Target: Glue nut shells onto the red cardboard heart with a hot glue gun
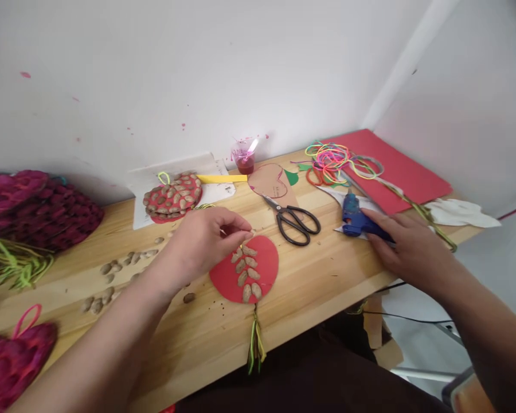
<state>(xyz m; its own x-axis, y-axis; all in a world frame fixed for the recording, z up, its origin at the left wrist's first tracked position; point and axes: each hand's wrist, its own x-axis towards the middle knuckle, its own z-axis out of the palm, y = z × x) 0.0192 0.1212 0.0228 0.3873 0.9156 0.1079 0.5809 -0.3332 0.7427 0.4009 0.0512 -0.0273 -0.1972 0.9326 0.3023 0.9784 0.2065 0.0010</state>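
Observation:
A red disc point(266, 264) lies on the wooden table, with two rows of peanut shells point(242, 278) running up its middle. From its lower edge hangs a green and yellow yarn tassel point(255, 347). My left hand point(210, 241) is over the disc's upper left edge, thumb and fingers pinched together; I cannot make out what is between them. On the right, my right hand point(402, 241) is wrapped round the handle of a blue glue gun point(353, 218), which rests near a white sheet with its nozzle pointing away. Black-handled scissors point(290, 221) lie between the two hands.
Loose peanut shells point(133, 257) lie left of the disc. Behind stand a peanut-covered piece point(174, 195) and a cup of magenta paint point(245, 163). Coloured cords point(333, 158) and red card point(395, 172) occupy the back right. Magenta pieces point(38, 206) are at left.

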